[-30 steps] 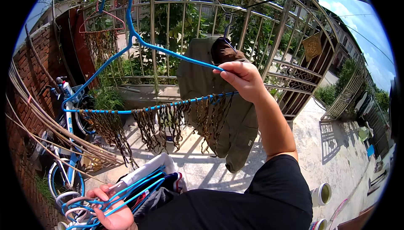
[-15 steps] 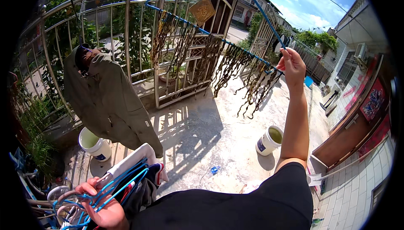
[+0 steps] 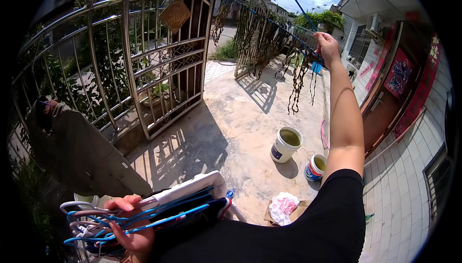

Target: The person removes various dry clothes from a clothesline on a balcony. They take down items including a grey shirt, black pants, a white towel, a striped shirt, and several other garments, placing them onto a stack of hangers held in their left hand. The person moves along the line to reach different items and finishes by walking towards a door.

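Observation:
Up at the far right, my right hand (image 3: 328, 50) is closed on one lower corner of a blue clothes hanger (image 3: 302, 9). Dark, twisted, stringy strips (image 3: 260, 37) dangle in a row from its bottom bar, and its hook reaches up to the top rim. Low at the left, my left hand (image 3: 137, 236) has its fingers wrapped round a bundle of blue and pale clothes hangers (image 3: 166, 212). A white garment (image 3: 204, 183) and darker clothes hang on that bundle, partly hidden by my arm and black shirt.
An olive jacket (image 3: 82, 150) hangs at the left beside the metal railing and open gate (image 3: 166, 65). A white bucket (image 3: 286, 145) and a smaller one (image 3: 315, 167) hold greenish liquid. A crumpled plastic bag (image 3: 284, 207) lies nearby. A tiled wall (image 3: 404, 191) stands right.
The view has swung right, so the jacket and gate sit farther left. My right hand still grips the hanger with the strips; my left keeps the bundle. A second bucket and plastic bag show.

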Demonstrator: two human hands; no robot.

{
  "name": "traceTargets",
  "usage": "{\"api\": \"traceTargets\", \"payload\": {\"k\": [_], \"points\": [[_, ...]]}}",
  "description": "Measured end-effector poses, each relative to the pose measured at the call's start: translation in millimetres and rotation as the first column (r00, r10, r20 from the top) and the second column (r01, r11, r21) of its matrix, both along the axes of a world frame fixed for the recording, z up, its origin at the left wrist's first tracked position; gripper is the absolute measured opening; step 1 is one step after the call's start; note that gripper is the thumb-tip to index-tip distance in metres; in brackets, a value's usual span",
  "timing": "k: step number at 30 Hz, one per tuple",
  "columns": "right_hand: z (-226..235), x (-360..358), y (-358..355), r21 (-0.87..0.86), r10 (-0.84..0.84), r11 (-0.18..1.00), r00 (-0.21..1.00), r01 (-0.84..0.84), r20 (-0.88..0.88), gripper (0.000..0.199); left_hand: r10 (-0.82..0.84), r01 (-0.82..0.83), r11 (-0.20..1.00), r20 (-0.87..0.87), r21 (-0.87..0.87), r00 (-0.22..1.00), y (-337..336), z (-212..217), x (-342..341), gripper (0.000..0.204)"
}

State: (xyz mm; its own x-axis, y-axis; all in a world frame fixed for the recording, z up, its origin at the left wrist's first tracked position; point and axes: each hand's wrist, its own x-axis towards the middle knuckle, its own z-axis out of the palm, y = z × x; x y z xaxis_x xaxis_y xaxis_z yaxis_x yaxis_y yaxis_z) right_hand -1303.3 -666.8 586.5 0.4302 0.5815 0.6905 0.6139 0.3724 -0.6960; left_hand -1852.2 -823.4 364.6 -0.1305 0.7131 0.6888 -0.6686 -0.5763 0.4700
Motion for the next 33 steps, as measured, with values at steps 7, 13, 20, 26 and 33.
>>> {"api": "traceTargets", "payload": {"k": [7, 13, 20, 26, 33], "points": [[55.4, -31.8, 34.8, 0.0, 0.007, 1.0, 0.999, -0.007, 0.042, 0.022, -0.19, 0.186, 0.979, -0.033, -0.085, 0.981, 68.9, -7.8, -4.7, 0.042], [69.3, -73.7, 84.1, 0.06, 0.087, 0.994, 0.995, -0.09, 0.057, 0.024, -0.193, 0.19, 0.968, -0.004, -0.162, 0.981, 127.4, -8.7, -29.3, 0.047], [26.5, -87.0, 122.5, 0.002, 0.09, 0.996, 0.99, -0.091, 0.106, 0.023, -0.194, 0.18, 0.967, -0.062, -0.18, 0.979, 187.2, -22.1, -42.3, 0.046], [-0.6, -24.0, 154.6, 0.144, -0.087, 0.989, 0.949, 0.045, 0.302, 0.025, -0.265, 0.252, 0.952, -0.051, -0.176, 0.963, 251.9, -40.8, -15.6, 0.039], [3.1, 36.9, 178.0, 0.437, -0.434, 0.87, 0.775, 0.228, 0.46, 0.034, -0.246, 0.245, 0.968, -0.02, -0.058, 0.969, 358.4, -24.1, 28.6, 0.039]]}}
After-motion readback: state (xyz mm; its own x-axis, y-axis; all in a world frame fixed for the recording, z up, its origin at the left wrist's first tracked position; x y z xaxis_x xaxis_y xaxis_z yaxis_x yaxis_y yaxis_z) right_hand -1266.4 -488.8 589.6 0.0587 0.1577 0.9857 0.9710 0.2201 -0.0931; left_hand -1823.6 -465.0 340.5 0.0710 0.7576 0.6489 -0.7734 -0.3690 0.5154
